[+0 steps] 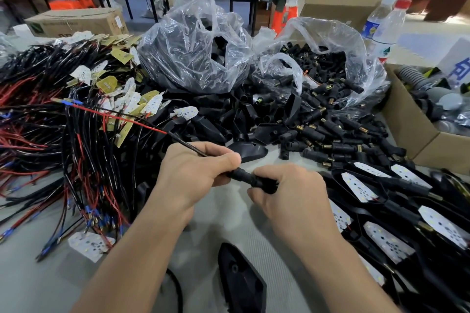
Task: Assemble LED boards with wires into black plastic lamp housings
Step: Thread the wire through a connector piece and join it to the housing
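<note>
Centrally, left hand (198, 173) and right hand (287, 193) both grip one black ribbed plastic stem (244, 177). Two clear plastic bags (193, 53) crowd the desk's (38, 277) far edge.

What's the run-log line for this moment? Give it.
left hand: grips black wire | right hand: grips black stem | assembled lamps: piled at right
</note>
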Demonstrator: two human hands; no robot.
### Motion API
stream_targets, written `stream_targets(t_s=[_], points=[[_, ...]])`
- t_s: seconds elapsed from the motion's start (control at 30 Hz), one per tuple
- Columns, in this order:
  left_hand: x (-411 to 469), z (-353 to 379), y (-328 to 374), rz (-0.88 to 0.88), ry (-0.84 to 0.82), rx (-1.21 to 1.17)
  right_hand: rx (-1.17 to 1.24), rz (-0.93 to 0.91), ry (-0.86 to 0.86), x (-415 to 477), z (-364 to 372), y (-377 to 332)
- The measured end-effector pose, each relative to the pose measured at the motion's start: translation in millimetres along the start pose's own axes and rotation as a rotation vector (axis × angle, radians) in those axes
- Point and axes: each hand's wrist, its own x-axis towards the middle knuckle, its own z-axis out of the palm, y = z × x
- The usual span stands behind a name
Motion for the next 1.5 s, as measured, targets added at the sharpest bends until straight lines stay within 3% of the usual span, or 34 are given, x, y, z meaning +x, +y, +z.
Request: stream_targets(t_s=[0.13, 0.3, 0.47, 0.63, 0.77, 0.9, 1.23, 1.37, 1.5], points=[[2, -4, 1, 0.01, -0.024, 0.079, 0.076, 0.013, -0.041, 0, 0, 0], [0, -14, 7, 0.009, -0.285, 0.002, 0.211, 0.098, -0.062, 4, -3, 4], [1, -16, 4, 0.031, -0.307, 0.005, 0.27, 0.089, -0.063, 1, -3, 4], [5, -23, 4, -0.076, -0.416, -0.141, 0.33, 0.106, -0.087, 4, -9, 6], [6, -15, 1, -0.093, -0.332, -0.102, 0.327, 0.095, -0.097, 4, -10, 7], [6, -9, -2, 0.007, -0.233, -0.026, 0.339, 0.131, -0.07, 4, -8, 7], [9, -13, -4, 0.168, -0.152, 0.119, 0.346, 0.166, -0.032, 5, -8, 4], [6, -9, -3, 0.148, -0.157, 0.071, 0.303, 0.143, -0.072, 6, -7, 4], [8, -9, -5, 0.169, -0.154, 0.184, 0.255, 0.155, -0.086, 6, -4, 5]])
